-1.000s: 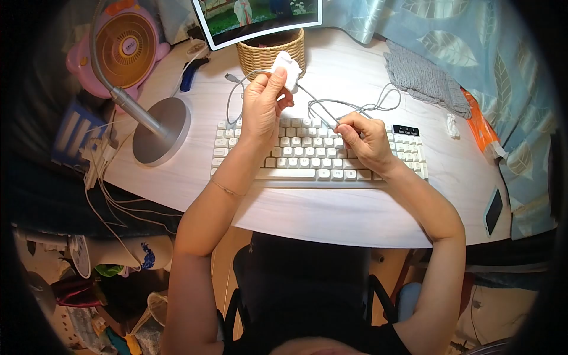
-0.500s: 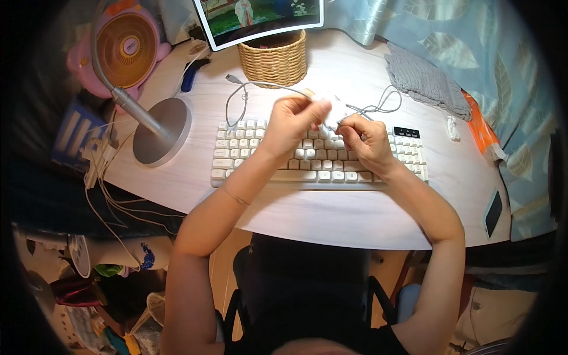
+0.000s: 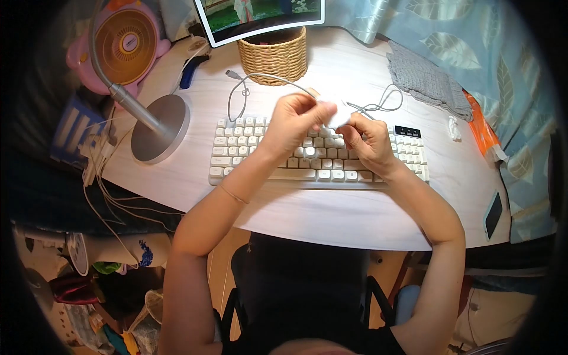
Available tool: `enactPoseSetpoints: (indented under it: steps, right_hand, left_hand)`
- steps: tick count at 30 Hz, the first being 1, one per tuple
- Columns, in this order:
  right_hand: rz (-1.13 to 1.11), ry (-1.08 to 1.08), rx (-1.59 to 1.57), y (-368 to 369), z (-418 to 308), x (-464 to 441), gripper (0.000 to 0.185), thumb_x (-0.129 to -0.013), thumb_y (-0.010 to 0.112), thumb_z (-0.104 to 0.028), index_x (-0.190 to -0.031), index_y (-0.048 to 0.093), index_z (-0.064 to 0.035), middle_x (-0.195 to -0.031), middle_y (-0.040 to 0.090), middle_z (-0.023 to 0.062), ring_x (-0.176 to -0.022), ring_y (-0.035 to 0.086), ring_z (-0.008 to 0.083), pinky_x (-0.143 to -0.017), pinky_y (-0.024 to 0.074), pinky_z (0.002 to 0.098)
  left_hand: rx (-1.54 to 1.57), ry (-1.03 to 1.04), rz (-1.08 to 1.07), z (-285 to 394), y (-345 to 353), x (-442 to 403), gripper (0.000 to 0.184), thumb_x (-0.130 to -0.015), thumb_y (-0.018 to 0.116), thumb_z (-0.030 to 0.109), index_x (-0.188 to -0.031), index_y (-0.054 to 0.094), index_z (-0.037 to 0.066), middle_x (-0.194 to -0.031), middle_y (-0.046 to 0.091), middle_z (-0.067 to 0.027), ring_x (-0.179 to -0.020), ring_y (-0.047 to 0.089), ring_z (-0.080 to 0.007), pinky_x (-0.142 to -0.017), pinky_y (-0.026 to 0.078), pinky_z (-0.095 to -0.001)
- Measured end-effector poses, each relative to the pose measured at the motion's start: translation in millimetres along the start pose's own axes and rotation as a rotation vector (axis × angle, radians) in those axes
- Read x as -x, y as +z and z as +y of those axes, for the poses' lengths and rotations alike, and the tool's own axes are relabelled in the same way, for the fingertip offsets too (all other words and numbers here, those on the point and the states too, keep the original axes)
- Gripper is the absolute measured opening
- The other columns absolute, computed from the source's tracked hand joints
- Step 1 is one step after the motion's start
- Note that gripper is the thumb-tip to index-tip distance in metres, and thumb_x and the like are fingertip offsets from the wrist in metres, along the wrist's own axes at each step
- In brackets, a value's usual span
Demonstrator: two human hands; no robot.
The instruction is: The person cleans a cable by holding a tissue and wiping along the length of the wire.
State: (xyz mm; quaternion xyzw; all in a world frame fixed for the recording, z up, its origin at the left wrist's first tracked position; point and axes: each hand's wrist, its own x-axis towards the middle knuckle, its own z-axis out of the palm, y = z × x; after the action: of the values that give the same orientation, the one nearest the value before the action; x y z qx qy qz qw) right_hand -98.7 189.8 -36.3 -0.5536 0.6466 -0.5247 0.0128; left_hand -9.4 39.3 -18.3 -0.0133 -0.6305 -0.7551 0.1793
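Note:
Over the keyboard (image 3: 296,174), both of my hands are closed close together. My left hand (image 3: 293,124) pinches a bright white piece (image 3: 338,115) that looks like tissue; glare washes out its shape. My right hand (image 3: 368,141) has its fingertips pressed together at the lower right edge of this piece, apparently gripping the grey USB cable there, though the contact is partly hidden. The cable (image 3: 277,77) arches from its plug (image 3: 232,74) on the left to behind my left fingers. More of it lies looped on the desk right of the white piece.
A wicker basket (image 3: 273,62) stands below the screen (image 3: 260,15). On the left are a lamp base (image 3: 161,130) and a pink fan-shaped heater (image 3: 127,44). To the right lie grey knitted cloth (image 3: 429,83), crumpled white tissue (image 3: 454,128), an orange bag (image 3: 482,127) and a phone (image 3: 493,214).
The white piece has shifted slightly down and right, against my right fingertips. My hands have otherwise barely moved, and the view has tilted a little.

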Motion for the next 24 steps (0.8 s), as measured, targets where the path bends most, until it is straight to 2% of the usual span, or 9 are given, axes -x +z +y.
enactPoseSetpoints:
  steps: [3, 8, 9, 12, 13, 16, 20, 21, 24]
  right_hand:
    - [0.018, -0.005, 0.024, 1, 2, 1, 0.014, -0.079, 0.054, -0.011, -0.071, 0.051, 0.0001, -0.046, 0.045, 0.0039, -0.040, 0.044, 0.0087, -0.038, 0.0340, 0.0234]
    - [0.005, -0.002, 0.008, 0, -2, 0, 0.014, -0.079, 0.054, -0.011, -0.071, 0.052, -0.0001, -0.045, 0.045, 0.0024, -0.039, 0.043, 0.0078, -0.037, 0.0333, 0.0225]
    - [0.003, -0.006, -0.004, 1, -3, -1, 0.014, -0.080, 0.054, -0.011, -0.071, 0.053, -0.0003, -0.045, 0.045, 0.0016, -0.039, 0.042, 0.0071, -0.037, 0.0328, 0.0220]
    - [-0.009, -0.031, -0.018, 1, -3, -1, 0.013, -0.081, 0.053, -0.011, -0.072, 0.056, -0.0013, -0.046, 0.046, -0.0020, -0.039, 0.041, 0.0044, -0.035, 0.0304, 0.0196]
    - [-0.009, -0.033, -0.016, 1, -2, 0, 0.013, -0.081, 0.053, -0.011, -0.072, 0.056, -0.0013, -0.045, 0.046, -0.0020, -0.039, 0.041, 0.0045, -0.035, 0.0304, 0.0196]
    - [-0.009, -0.034, -0.011, 2, -1, 0, 0.013, -0.081, 0.052, -0.011, -0.072, 0.055, -0.0012, -0.045, 0.046, -0.0018, -0.038, 0.041, 0.0046, -0.035, 0.0303, 0.0198]
    - [0.000, -0.025, -0.006, 2, -4, 0, 0.013, -0.080, 0.052, -0.010, -0.072, 0.055, -0.0010, -0.045, 0.046, -0.0008, -0.038, 0.041, 0.0058, -0.036, 0.0314, 0.0210]
    - [0.008, -0.024, -0.005, 2, -4, 0, 0.012, -0.080, 0.052, -0.009, -0.072, 0.055, -0.0008, -0.045, 0.046, -0.0003, -0.038, 0.041, 0.0063, -0.036, 0.0319, 0.0215]
    - [-0.007, 0.000, 0.028, 0, 0, 1, 0.011, -0.080, 0.052, -0.008, -0.073, 0.055, -0.0004, -0.046, 0.046, 0.0013, -0.038, 0.042, 0.0082, -0.037, 0.0337, 0.0227]
  left_hand:
    - [-0.005, -0.019, -0.141, -9, 6, 3, 0.010, -0.076, 0.060, 0.012, -0.074, 0.055, 0.004, -0.072, 0.055, -0.0014, -0.060, 0.047, -0.0024, -0.051, 0.037, -0.0138]
    - [0.079, -0.007, -0.099, -7, 0, 0, 0.009, -0.076, 0.059, 0.012, -0.075, 0.056, 0.004, -0.069, 0.054, -0.0007, -0.058, 0.048, -0.0046, -0.051, 0.038, -0.0158]
    - [0.029, -0.019, -0.043, -5, -4, 0, 0.009, -0.078, 0.058, 0.013, -0.079, 0.056, 0.004, -0.074, 0.055, -0.0007, -0.062, 0.049, -0.0052, -0.053, 0.039, -0.0176]
    - [0.209, 0.043, 0.231, 1, -11, -7, 0.016, -0.080, 0.055, 0.021, -0.088, 0.053, 0.007, -0.079, 0.056, -0.0008, -0.067, 0.050, -0.0068, -0.056, 0.040, -0.0209]
    - [0.262, 0.070, 0.352, 8, -9, -9, 0.017, -0.079, 0.057, 0.022, -0.073, 0.051, 0.007, -0.065, 0.051, 0.0007, -0.056, 0.048, -0.0064, -0.050, 0.040, -0.0199]
    - [0.316, 0.101, 0.383, 7, -21, -13, 0.018, -0.079, 0.057, 0.022, -0.071, 0.050, 0.008, -0.065, 0.050, 0.0010, -0.056, 0.047, -0.0065, -0.050, 0.040, -0.0199]
    - [0.171, 0.047, 0.270, 4, -7, -8, 0.018, -0.078, 0.059, 0.019, -0.069, 0.051, 0.006, -0.062, 0.049, 0.0013, -0.053, 0.045, -0.0066, -0.050, 0.039, -0.0195]
    - [0.115, -0.006, 0.157, -1, -9, -5, 0.012, -0.078, 0.057, 0.016, -0.084, 0.055, 0.006, -0.075, 0.055, 0.0009, -0.062, 0.049, -0.0048, -0.054, 0.039, -0.0179]
    - [0.062, -0.050, -0.087, -5, 1, 0, 0.010, -0.076, 0.060, 0.013, -0.075, 0.056, 0.004, -0.066, 0.053, 0.0007, -0.055, 0.046, -0.0035, -0.050, 0.037, -0.0153]
